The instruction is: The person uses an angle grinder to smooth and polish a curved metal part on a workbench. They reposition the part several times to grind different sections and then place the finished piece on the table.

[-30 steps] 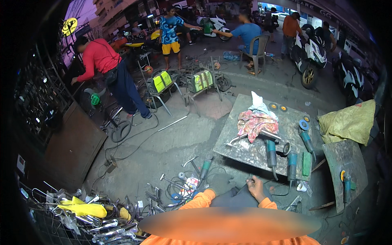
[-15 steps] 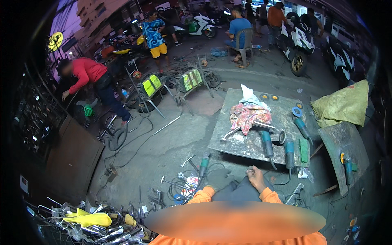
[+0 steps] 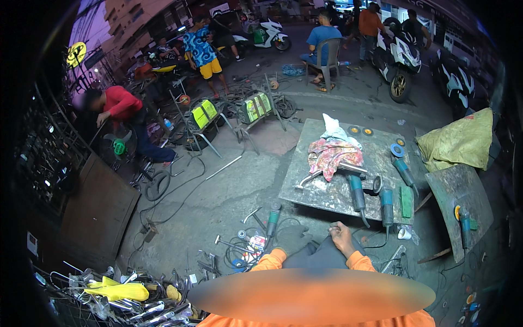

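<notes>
My right hand (image 3: pixel 342 238) is bare and rests over my right knee. Its fingers are curled together, and whatever they hold, if anything, is too small to make out. My left hand (image 3: pixel 293 238) lies by my left leg in what looks like a dark grey glove; its fingers blend into the dark trousers. Beyond my knees stands a low metal-topped table (image 3: pixel 305 144). On it are angle grinders (image 3: pixel 386 206), a floral cloth (image 3: pixel 333 155), a bent metal tube (image 3: pixel 309 179) and a green block (image 3: pixel 406 201). Another grinder (image 3: pixel 273 220) lies on the ground past my left hand.
A hammer (image 3: pixel 251 214) and cables lie on the ground ahead. At lower left is a heap of metal parts with a yellow piece (image 3: pixel 117 289). Two welding machines (image 3: pixel 204 113) on stands are farther off. A person in red (image 3: pixel 124 102) bends at the left; motorcycles (image 3: pixel 404 57) stand behind.
The person in red has shifted posture, the near arm now raised and bent. The view has moved very slightly. My hands stay in place.
</notes>
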`<state>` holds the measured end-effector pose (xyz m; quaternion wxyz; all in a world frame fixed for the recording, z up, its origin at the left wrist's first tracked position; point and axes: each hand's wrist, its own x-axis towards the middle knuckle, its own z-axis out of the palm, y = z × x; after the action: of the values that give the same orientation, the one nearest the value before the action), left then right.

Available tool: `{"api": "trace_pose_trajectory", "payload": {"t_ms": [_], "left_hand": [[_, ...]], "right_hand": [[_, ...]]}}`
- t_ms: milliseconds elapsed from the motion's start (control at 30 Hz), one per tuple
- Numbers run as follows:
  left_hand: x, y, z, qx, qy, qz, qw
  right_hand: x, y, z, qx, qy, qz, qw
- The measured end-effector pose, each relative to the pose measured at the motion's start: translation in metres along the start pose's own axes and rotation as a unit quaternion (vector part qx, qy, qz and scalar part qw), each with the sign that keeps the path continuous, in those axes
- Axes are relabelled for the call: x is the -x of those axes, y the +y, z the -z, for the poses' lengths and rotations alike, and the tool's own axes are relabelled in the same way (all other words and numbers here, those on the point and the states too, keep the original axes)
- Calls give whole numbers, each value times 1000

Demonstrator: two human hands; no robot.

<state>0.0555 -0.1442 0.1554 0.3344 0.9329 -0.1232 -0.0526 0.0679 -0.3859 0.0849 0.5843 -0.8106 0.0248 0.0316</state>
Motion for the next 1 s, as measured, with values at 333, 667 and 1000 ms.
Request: {"api": "trace_pose_trajectory", "payload": {"t_ms": [333, 667, 1000], "left_hand": [[-4, -6, -2, -17, -41, -13, 999], [0, 0, 6, -6, -30, -4, 1000], [0, -1, 4, 1, -23, -3, 1000]], "right_hand": [[3, -1, 4, -17, -14, 27, 999], [2, 1, 3, -13, -10, 16, 1000], [3, -1, 4, -11, -8, 6, 1000]]}}
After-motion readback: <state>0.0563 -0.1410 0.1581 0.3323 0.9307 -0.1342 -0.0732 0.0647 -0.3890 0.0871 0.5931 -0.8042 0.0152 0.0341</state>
